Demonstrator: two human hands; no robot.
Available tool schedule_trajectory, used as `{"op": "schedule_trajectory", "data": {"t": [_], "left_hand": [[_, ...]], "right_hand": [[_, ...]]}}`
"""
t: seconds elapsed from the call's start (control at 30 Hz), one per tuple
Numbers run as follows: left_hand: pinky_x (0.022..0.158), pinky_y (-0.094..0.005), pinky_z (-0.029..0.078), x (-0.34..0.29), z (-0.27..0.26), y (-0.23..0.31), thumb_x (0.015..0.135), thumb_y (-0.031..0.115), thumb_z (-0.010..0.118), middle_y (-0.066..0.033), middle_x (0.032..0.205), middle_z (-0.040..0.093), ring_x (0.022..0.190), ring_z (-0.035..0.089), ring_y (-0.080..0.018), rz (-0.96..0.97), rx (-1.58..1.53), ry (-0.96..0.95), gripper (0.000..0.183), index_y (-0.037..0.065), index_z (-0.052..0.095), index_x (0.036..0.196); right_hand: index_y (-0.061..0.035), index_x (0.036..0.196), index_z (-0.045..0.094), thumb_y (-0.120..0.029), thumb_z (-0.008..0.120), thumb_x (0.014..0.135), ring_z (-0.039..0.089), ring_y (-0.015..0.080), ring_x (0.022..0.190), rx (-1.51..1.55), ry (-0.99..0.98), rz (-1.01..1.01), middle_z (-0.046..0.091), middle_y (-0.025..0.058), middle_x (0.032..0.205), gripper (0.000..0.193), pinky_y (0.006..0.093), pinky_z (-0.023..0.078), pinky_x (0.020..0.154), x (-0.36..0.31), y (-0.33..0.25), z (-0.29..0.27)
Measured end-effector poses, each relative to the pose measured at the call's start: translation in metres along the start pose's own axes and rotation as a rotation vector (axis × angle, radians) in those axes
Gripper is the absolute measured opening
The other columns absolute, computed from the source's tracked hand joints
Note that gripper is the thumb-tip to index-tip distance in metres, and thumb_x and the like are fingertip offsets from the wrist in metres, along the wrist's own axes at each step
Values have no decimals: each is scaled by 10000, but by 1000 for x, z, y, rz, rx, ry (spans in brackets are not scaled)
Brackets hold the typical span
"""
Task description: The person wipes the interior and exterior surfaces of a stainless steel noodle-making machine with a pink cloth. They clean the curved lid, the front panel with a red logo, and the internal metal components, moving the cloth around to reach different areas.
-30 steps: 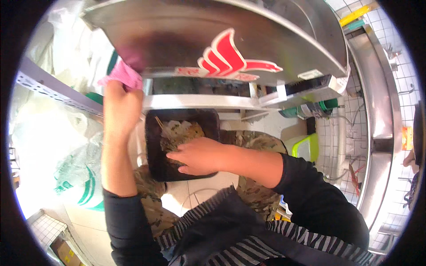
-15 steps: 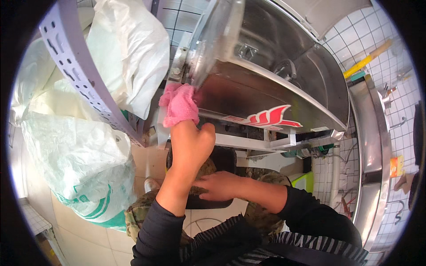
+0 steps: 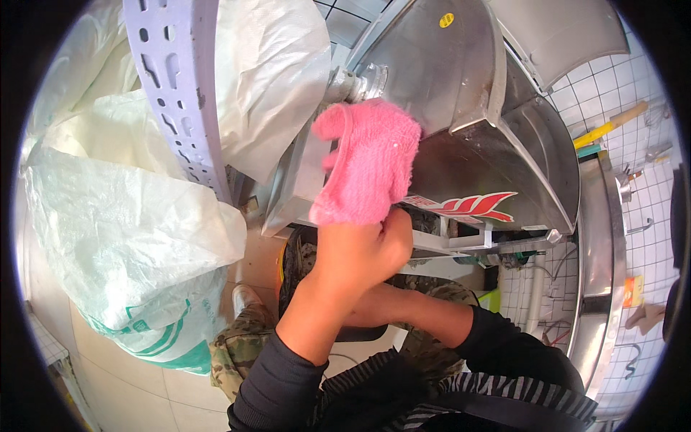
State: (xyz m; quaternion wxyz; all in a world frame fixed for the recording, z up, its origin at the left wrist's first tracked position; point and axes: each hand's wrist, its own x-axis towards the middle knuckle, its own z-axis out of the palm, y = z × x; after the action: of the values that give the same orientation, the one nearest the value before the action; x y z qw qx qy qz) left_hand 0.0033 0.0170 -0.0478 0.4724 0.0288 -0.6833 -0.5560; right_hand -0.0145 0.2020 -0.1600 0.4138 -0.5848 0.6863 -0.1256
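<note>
A pink towel cloth (image 3: pixel 374 155) is bunched in my left hand (image 3: pixel 363 248), its folds covering most of the fingers. The cloth is raised in front of a stainless steel machine tub (image 3: pixel 471 165) with a red and white emblem on its front; whether they touch I cannot tell. Beneath the left wrist, my right hand (image 3: pixel 371 304) lies low over a black bin (image 3: pixel 294 263), close to my knees. The left forearm hides its fingers.
On the left stand a lilac perforated metal post (image 3: pixel 176 86) and large white sacks (image 3: pixel 129 223), one with green print. A raised steel lid (image 3: pixel 561 36) is behind the tub. A steel counter (image 3: pixel 601 237) and a yellow handle (image 3: pixel 612 124) are on the right.
My left hand has lifted the pink cloth up and to the right, off the tub's lower left corner. The view has shifted, and my right hand is now mostly behind the left wrist.
</note>
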Motion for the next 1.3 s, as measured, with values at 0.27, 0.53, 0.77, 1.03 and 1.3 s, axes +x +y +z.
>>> {"op": "schedule_trajectory", "data": {"t": [0.27, 0.53, 0.77, 1.03, 1.3], "left_hand": [[689, -593, 482, 5, -13, -13, 695, -20, 571, -308, 723, 604, 758, 593, -546, -319, 347, -239, 121, -53, 585, 810], [721, -564, 515, 5, -13, -14, 669, -6, 603, -286, 813, 633, 807, 620, -499, -349, 396, -336, 231, -38, 596, 898], [1041, -551, 456, 7, -3, 8, 638, 20, 646, -293, 1210, 601, 1153, 551, -535, 36, -118, -125, 584, -26, 626, 1220], [727, -536, 553, 14, -11, -12, 665, -17, 619, -262, 831, 670, 813, 658, -465, -314, 389, -340, 285, -31, 607, 950], [940, -537, 490, 18, -1, -3, 642, 11, 615, -299, 1143, 612, 1067, 574, -515, 45, -11, -100, 620, -33, 580, 1259]], "right_hand": [[-137, 1526, 434, -389, 597, 990, 637, 406, 1153, -16, -56, 67, 648, 221, 1288, 614, 504, 527, 969, 6, -4, -4], [-142, 1521, 441, -381, 595, 992, 626, 407, 1184, 21, -71, 65, 640, 233, 1304, 600, 524, 506, 1000, 8, 1, -5], [-138, 1514, 437, -383, 591, 996, 595, 422, 1227, -7, 391, -191, 615, 261, 1327, 593, 525, 477, 1045, 16, 10, 15], [-125, 1502, 446, -366, 598, 994, 571, 421, 1257, 34, 78, 18, 597, 253, 1353, 582, 517, 457, 1069, 13, 9, 1], [-110, 1481, 468, -338, 611, 986, 547, 414, 1286, 60, 91, -3, 578, 242, 1381, 563, 506, 436, 1093, 14, 0, -6]]}}
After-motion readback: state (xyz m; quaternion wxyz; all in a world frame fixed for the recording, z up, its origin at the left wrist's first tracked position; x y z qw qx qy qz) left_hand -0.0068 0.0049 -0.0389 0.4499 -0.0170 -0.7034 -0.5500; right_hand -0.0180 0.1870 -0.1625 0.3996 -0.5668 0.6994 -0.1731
